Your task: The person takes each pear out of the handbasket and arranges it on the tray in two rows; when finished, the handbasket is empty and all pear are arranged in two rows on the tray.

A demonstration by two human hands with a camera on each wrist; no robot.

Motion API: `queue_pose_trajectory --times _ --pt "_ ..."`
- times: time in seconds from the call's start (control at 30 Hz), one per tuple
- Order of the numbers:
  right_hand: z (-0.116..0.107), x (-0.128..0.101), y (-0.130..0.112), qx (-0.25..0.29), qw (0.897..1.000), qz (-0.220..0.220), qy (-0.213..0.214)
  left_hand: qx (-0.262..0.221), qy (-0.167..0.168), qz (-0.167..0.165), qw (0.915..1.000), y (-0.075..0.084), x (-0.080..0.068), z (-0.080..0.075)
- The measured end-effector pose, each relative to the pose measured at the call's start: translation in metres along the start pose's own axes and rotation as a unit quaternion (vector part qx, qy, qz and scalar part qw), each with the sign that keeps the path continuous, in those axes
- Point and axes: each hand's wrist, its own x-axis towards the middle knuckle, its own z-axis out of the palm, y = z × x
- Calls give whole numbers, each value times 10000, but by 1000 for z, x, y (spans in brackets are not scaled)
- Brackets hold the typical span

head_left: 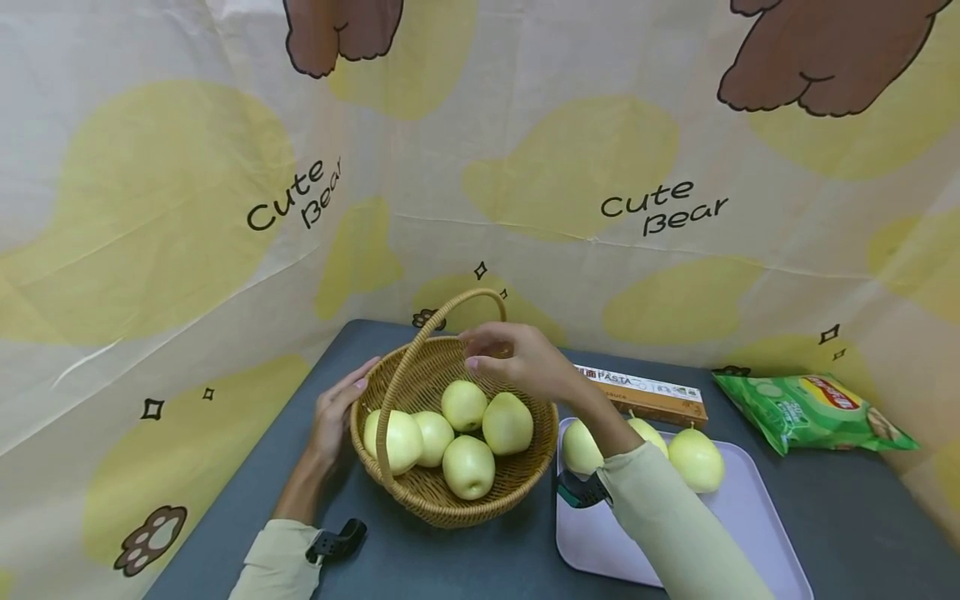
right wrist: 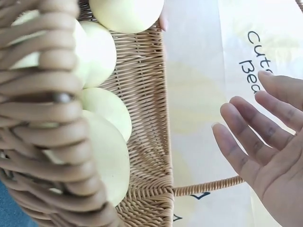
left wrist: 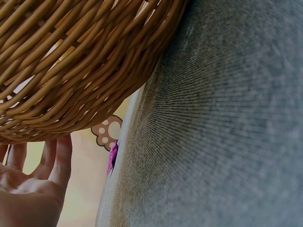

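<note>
The hands work at a round tan wicker basket [head_left: 435,510] in the lower centre of the head view: the left hand [head_left: 330,417] rests extended fingers along its left side, and the right hand [head_left: 517,358] hangs over its back right part, holding nothing. Five pale yellow-green round fruits [head_left: 468,468] lie inside; three more fruits [head_left: 696,460] sit on a lilac rectangular tray [head_left: 607,533], lower right on the dark grey worktop [head_left: 435,558].

Filling the basket seems the step in hand; the left palm should brace it lightly, while each fruit is lowered clear of the arched wicker handle [head_left: 408,358] and released softly, to avoid bruising.

The right forearm slants up and leftward across the tray, its fingers loosely spread in the right wrist view; whether they touch the handle, I cannot tell.
</note>
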Motion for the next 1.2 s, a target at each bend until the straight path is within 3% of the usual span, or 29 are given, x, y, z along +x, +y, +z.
queue_pose_trajectory --times 0.57,0.87,1.2 --pt "14 27 5 98 9986 231 -460 5 -57 3 10000 -1 0 -2" --pt "24 36 3 364 9941 330 -966 63 18 -14 10000 0 -1 0" --pt "34 44 -1 332 9908 219 -1290 96 59 -38 9999 -1 0 2"
